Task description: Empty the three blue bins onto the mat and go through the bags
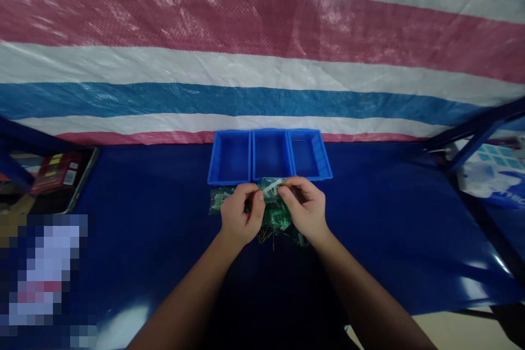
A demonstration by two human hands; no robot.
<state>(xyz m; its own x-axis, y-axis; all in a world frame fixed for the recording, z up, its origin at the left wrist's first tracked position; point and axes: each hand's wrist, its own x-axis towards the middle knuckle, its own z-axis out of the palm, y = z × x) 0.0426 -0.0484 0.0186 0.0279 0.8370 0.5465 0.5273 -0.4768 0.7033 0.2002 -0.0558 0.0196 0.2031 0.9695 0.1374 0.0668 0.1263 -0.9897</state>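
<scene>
Between my two hands is a small clear plastic bag (271, 188) with a white strip along its top. My left hand (243, 212) pinches its left end and my right hand (307, 206) its right end, thumbs and fingers closed. Below it lies a green-tinted plastic bag (279, 215), partly hidden by my hands. Loose screws (267, 234) are spread on the table just under that. Another clear bag with small metal pieces (218, 200) lies to the left of my left hand.
Three blue bins (272, 154) stand side by side behind my hands on the dark blue table (156, 219). A striped sheet (262, 33) hangs at the back. A red box (57, 172) sits in a tray at left; white and blue packages (488, 175) lie at right, beyond a metal frame.
</scene>
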